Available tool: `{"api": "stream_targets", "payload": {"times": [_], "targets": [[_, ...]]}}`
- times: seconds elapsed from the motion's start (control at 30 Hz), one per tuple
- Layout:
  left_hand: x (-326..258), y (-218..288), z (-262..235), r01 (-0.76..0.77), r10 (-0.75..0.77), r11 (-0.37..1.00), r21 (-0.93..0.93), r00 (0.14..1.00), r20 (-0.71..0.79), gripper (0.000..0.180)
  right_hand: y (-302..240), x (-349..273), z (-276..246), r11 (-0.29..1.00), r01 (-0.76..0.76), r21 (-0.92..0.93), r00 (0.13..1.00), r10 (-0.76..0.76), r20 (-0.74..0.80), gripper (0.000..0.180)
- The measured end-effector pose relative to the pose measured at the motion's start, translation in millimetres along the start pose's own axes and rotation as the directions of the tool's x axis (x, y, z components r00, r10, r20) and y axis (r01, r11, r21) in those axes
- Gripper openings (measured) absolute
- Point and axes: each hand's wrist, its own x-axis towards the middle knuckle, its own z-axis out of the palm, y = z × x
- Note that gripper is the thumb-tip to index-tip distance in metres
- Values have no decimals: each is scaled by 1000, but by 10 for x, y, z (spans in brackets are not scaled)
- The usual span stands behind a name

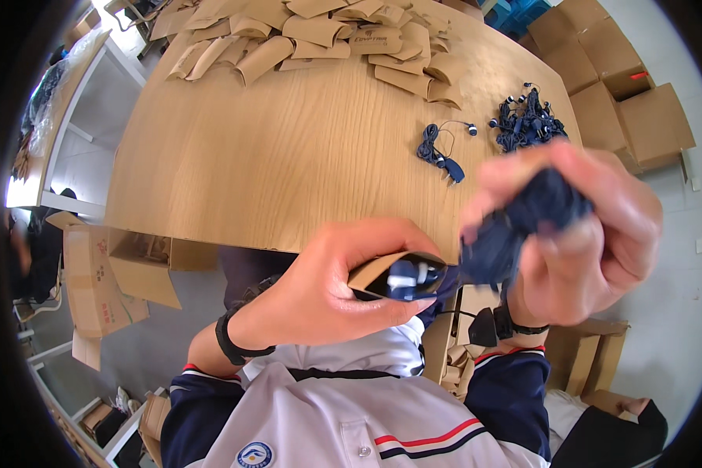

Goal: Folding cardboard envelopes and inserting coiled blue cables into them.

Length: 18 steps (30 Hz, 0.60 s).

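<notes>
- Box point(369, 275), the small brown cardboard one, is in the left hand point(327, 269), just past the counter's point(288, 164) near edge, mouth facing up at the camera.
- Its far end is hidden by the palm, so no idea how deep it goes.
- Something blue and white point(402, 281) sits inside the mouth, too smeared to make out properly.
- Left hand is half curled: fingers along the far side, thumb along the near side, gripping the box between them.
- Right hand point(589, 261) is up close and badly blurred, fingers bent around a dark blue bundle point(487, 249). Can't tell if that's one piece or several, and the fingers cover part of it.
- Behind it, the earphone pile point(528, 121) is a tangle, with its lower edge running in behind the right hand.
- One loose set of earphones point(427, 148) lies left of that, easy to see.
- Box pile point(312, 33) at the far side gets cut off by the top edge.
</notes>
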Motion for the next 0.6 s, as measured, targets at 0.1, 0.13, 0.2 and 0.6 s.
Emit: {"api": "stream_targets", "payload": {"times": [0.1,0.13,0.2,0.6], "targets": [[12,-67,-31,-60,57,994,93,998,34,28,80,1,120,977,-15,-214,986,-22,-167,28],[18,-79,-38,-140,130,977,160,989,70,27,142,28,107,987,85,-136,991,-99,-94,27],[-5,-89,-38,-86,77,984,154,995,66,29,168,12,166,983,178,-49,983,-180,-27,26],[12,-106,27,-353,339,935,-28,915,-217,43,41,-232,393,960,-36,-279,997,15,-75,11]]}}
